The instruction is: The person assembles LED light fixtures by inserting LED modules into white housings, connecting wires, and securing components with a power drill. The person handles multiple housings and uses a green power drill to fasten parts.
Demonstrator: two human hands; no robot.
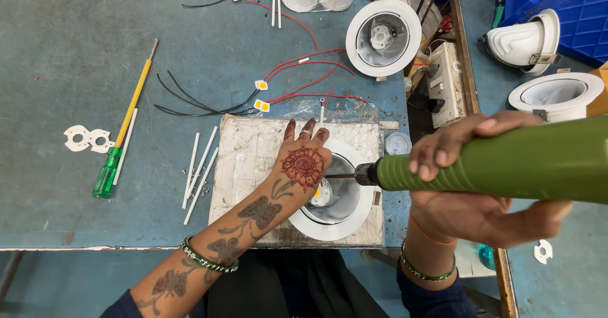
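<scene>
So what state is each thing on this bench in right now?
Left hand: flat on the white lamp housing, steadying it.
Right hand: gripping the green power screwdriver, whose bit points into the housing.
Second lamp housing: open side up, untouched.
Green-handled screwdriver: lying flat, unused.
Red and black wires: loose on the bench.
White tubes: lying loose beside the mat.

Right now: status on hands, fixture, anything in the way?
Left hand pressed on white downlight housing. Right hand grips green electric screwdriver, bit inside the reflector. Red wires and white tubes lie nearby, not in the way.
</scene>
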